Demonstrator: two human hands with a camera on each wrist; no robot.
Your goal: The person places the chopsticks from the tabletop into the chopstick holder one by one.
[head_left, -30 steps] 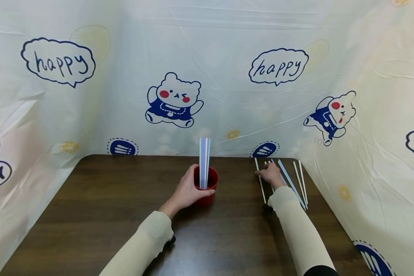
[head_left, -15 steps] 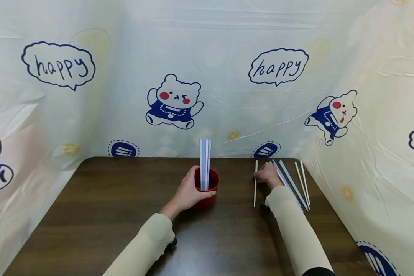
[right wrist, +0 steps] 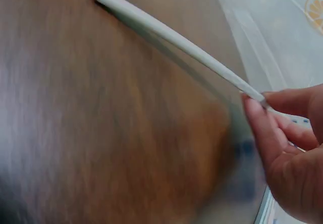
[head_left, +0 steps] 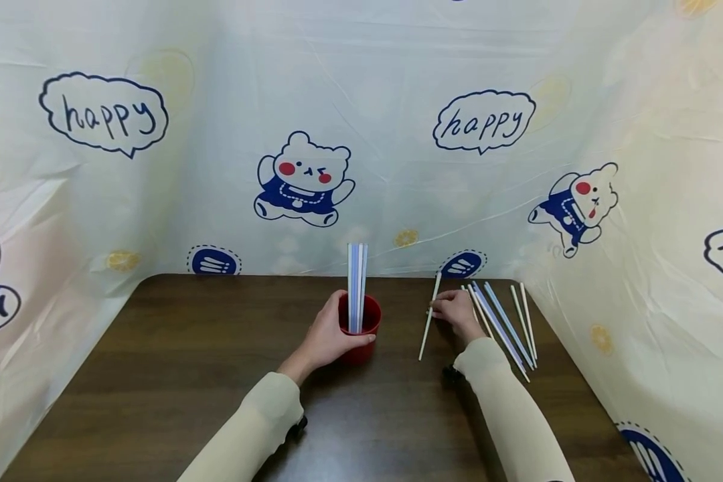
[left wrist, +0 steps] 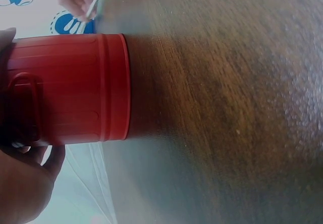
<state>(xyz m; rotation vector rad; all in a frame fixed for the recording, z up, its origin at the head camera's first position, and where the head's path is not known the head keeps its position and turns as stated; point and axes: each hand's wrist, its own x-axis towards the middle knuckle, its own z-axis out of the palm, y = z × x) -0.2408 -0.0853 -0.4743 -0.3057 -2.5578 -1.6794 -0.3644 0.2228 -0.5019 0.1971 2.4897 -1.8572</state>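
Observation:
My left hand (head_left: 325,337) grips a red cup (head_left: 364,348) that stands upright on the table. Several blue and white sticks (head_left: 357,284) rise out of the cup's mouth. In the left wrist view the ribbed side of the cup (left wrist: 65,82) fills the left, with part of my hand (left wrist: 25,186) beside it. My right hand (head_left: 460,314) pinches a thin white stick (head_left: 425,338) to the right of the cup. The right wrist view has this stick (right wrist: 171,36) between thumb and fingers (right wrist: 260,123), its far end over the table.
Several blue and white sticks (head_left: 509,328) lie slanted on the table, right of my right hand. The brown wooden table (head_left: 175,375) extends to a pale printed curtain (head_left: 397,194) behind and at both sides.
My right hand has moved left, away from the lying sticks, with one white stick pinched in it; the stick now tilts. The left hand and cup stay put.

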